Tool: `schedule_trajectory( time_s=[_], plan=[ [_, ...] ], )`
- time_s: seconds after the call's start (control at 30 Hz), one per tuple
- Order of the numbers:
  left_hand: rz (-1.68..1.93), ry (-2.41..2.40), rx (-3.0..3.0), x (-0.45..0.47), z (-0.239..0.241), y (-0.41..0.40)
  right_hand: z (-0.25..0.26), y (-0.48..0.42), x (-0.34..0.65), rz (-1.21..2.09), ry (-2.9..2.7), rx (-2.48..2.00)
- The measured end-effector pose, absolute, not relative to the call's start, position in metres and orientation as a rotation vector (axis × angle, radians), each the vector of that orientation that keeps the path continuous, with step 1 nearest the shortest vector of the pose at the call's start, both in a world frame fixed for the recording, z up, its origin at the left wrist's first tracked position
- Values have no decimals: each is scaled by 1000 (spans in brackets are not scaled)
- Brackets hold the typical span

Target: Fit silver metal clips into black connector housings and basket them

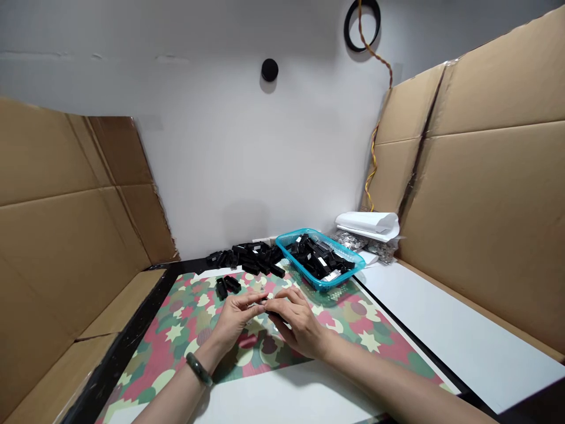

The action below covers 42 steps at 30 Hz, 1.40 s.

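My left hand [241, 315] and my right hand [296, 318] meet above the patterned mat [176, 333]. Between them is a small black part [266, 300], mostly covered by my fingers. The left thumb and forefinger pinch its left end. My right fingers curl round it from the other side. Just beyond my left hand, two black plastic pieces [228, 286] lie on the mat. Farther back, a heap of similar black pieces [253, 257] lies near the wall. A blue plastic basket [324, 286] behind my right hand holds many more black parts.
Cardboard walls stand on the left [66, 247] and right [485, 224]. White paper rolls and clear plastic bags [368, 227] sit at the back right. A twisted yellow cable [373, 159] hangs down the wall. A white strip [459, 324] runs along the right side.
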<state>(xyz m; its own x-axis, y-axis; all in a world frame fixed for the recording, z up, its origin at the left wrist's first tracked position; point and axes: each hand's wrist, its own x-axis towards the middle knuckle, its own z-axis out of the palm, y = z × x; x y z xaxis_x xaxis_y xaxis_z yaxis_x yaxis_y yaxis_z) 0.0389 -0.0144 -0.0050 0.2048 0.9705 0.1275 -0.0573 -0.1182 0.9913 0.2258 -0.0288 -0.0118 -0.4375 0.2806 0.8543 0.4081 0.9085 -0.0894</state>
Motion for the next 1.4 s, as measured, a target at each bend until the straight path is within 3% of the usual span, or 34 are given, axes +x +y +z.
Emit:
schedule_trajectory(
  time_s=[0.27, 0.47, 0.77, 1.1, 1.4],
  plan=[
    [1149, 893, 1376, 44, -7, -16, -14, -25, 224, -59, -2021, -488],
    [1263, 917, 1171, 48, -13, -9, -16, -17, 228, 276, -1784, -646],
    [1382, 1007, 1292, 47, -14, -12, -32, -10, 221, 1466, -1518, -802],
    [1629, 1055, 1775, 49, -21, -16, -29, -19, 215, 1470, -1516, -768],
    [1558, 1014, 1402, 55, -11, -22, -23, -23, 215, 1730, -1412, -681]
  ],
)
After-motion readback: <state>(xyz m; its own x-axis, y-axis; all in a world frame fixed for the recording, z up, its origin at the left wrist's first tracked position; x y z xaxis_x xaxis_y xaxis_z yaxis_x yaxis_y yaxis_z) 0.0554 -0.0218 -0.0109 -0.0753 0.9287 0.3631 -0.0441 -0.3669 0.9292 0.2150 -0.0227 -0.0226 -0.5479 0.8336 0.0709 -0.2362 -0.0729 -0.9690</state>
